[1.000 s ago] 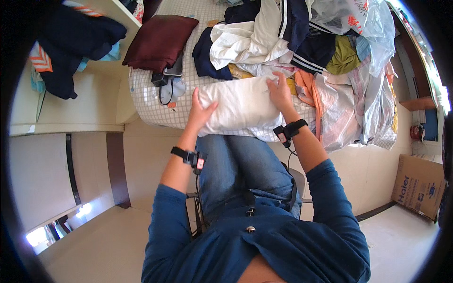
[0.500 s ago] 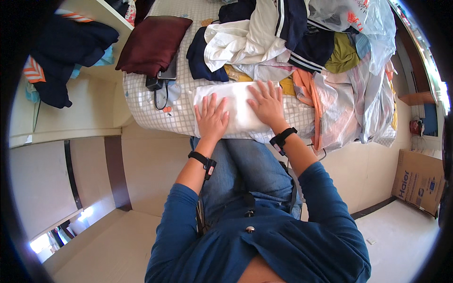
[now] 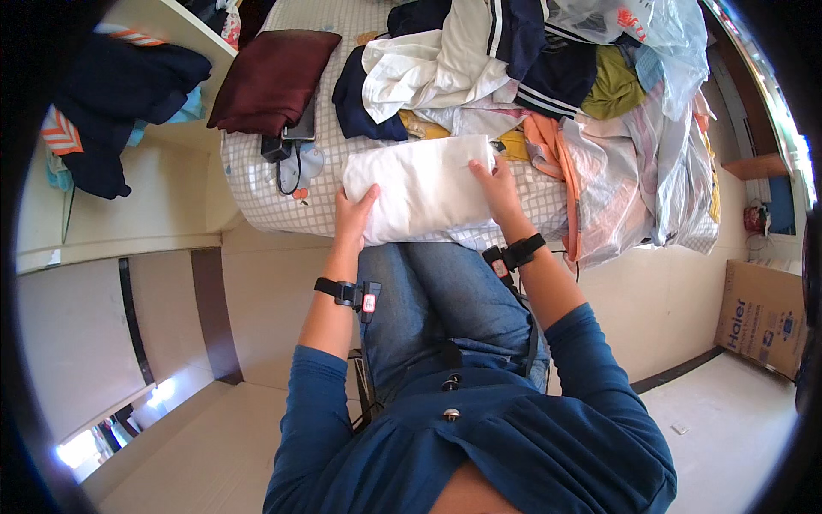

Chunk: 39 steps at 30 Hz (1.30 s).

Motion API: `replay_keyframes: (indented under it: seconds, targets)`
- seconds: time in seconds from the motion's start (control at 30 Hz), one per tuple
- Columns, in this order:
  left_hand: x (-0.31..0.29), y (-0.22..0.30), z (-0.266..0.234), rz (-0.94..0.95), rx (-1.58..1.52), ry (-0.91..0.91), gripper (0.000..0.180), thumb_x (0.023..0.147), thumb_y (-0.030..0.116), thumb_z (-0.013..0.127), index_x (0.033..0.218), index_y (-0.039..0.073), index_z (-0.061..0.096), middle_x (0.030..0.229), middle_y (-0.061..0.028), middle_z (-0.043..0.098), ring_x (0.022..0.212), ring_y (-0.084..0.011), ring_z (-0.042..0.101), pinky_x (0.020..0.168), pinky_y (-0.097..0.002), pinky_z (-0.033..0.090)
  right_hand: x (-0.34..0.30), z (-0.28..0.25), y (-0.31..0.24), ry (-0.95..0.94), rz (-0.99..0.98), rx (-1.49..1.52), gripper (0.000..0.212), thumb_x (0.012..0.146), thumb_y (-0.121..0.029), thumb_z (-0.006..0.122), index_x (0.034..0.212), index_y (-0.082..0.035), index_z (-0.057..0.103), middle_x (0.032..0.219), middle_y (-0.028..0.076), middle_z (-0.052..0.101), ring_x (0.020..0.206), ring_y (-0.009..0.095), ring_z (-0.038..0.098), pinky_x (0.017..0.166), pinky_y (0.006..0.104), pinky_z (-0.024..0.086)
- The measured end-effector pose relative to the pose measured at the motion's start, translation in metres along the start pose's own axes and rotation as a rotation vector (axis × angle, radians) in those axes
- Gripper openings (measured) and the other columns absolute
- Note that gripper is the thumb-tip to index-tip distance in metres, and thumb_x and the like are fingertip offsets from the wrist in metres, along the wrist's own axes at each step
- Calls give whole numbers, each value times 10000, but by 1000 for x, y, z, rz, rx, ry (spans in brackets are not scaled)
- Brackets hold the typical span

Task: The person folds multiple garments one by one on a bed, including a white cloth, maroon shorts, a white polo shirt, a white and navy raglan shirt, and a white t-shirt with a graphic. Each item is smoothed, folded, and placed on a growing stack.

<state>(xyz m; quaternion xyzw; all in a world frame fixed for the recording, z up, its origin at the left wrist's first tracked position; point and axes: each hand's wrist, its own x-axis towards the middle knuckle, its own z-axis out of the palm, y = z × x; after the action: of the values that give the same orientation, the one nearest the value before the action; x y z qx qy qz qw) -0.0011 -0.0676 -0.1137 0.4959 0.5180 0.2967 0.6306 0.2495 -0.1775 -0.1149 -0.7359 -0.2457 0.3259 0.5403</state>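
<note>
A folded white cloth (image 3: 419, 188), perhaps a garment, spans the space between my hands at the near edge of the bed. My left hand (image 3: 354, 216) grips its left side, thumb on top and the other fingers hidden beneath. At the right end, my right hand (image 3: 498, 190) pinches it the same way, thumb on the upper face. Part of the cloth seems raised off the checked bed sheet (image 3: 257, 188); how far, I cannot tell. Just beyond it lie a crumpled white garment (image 3: 411, 81) and something yellow.
A folded maroon cloth (image 3: 272, 81) lies at the back left, by a black adapter (image 3: 276, 149) with a cable. Loose clothes and a clear plastic bag (image 3: 676, 51) pile up at the right. Dark clothing (image 3: 137, 86) hangs over the left shelf. A cardboard box (image 3: 758, 317) stands on the floor.
Both hands lay flat on the white cloth before. They have moved out to its two ends and taken hold of it, and the cloth has lifted and tilted slightly.
</note>
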Motion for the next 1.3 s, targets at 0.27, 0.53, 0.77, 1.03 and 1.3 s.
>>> replay_keyframes:
  seconds: [0.27, 0.53, 0.77, 1.03, 1.3]
  targets:
    - [-89, 48, -36, -97, -515, -182, 646, 836, 176, 673, 1353, -17, 337, 1294, -157, 493, 1150, -257, 517, 946, -398, 449, -53, -35, -111, -425, -24, 619, 287, 937, -192, 533, 1152, -3, 547, 959, 31, 639, 814, 63, 594, 732, 220, 484]
    - [-144, 58, -27, 168, 175, 181, 685, 783, 168, 722, 1343, 33, 353, 1246, -132, 509, 1126, -279, 505, 951, -387, 413, -95, -22, -139, -554, 69, 521, 307, 936, -225, 544, 1157, -12, 546, 953, 28, 629, 802, 59, 580, 701, 210, 472]
    - [-165, 114, 24, 959, 603, 87, 252, 691, 90, 771, 911, 61, 651, 1102, -91, 580, 1055, -262, 535, 893, -364, 424, -122, 3, -141, -617, 138, 363, 323, 921, -255, 573, 1142, -40, 477, 900, 93, 619, 750, 113, 581, 595, 258, 479]
    - [-166, 119, 28, 914, 540, -70, 240, 670, 96, 779, 880, 62, 667, 1005, -79, 611, 908, -264, 591, 785, -373, 474, -128, -19, -147, -671, 82, 132, 323, 939, -309, 554, 1116, -48, 486, 867, 97, 626, 726, 108, 578, 578, 251, 470]
    - [-166, 118, 24, 703, 411, -138, 537, 769, 68, 609, 1268, 42, 411, 1174, -189, 532, 997, -304, 577, 857, -363, 467, -106, -15, -165, -930, -48, -78, 292, 931, -317, 562, 1055, -53, 565, 851, 37, 618, 721, 77, 552, 604, 231, 456]
